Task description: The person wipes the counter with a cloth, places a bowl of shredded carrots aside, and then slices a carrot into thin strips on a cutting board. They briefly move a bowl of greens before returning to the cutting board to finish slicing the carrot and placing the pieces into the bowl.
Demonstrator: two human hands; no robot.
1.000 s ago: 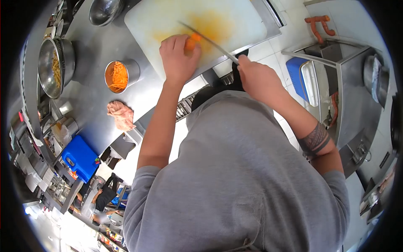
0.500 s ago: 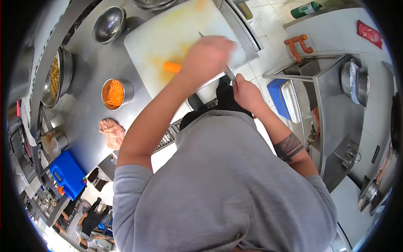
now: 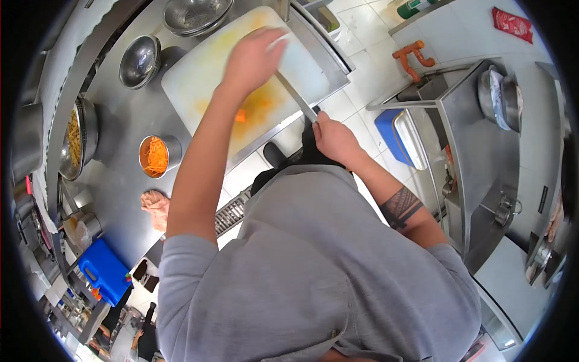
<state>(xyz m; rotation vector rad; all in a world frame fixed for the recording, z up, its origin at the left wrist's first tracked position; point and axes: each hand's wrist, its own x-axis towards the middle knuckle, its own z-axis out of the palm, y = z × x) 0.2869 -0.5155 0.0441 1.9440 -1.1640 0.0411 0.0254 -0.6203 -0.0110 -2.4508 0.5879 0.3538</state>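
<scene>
My right hand [image 3: 333, 137] is wrapped round the handle of a knife [image 3: 297, 96]. Its blade points up and left, over the near edge of a white cutting board [image 3: 301, 69]. Over the far part of the board is my left hand [image 3: 254, 59], slightly blurred, beyond the blade's tip. Its finger and thumb look apart, and I see nothing held between them. An orange piece of carrot [image 3: 240, 115] lies on the board beside my left forearm, which partly hides it. Orange and yellow stains mark the board around it.
On the steel counter [image 3: 114, 120] stand a metal container of orange shreds [image 3: 158, 157], metal bowls [image 3: 140, 61] and a colander of cut food [image 3: 73, 142]. A pink cloth [image 3: 155, 209] and a blue jug [image 3: 104, 273] are further left. A sink unit [image 3: 482, 157] is at right.
My left hand has moved off the knife, up and left over the board. The knife now shows more of its blade. My right hand keeps its grip, and the whole view has shifted slightly.
</scene>
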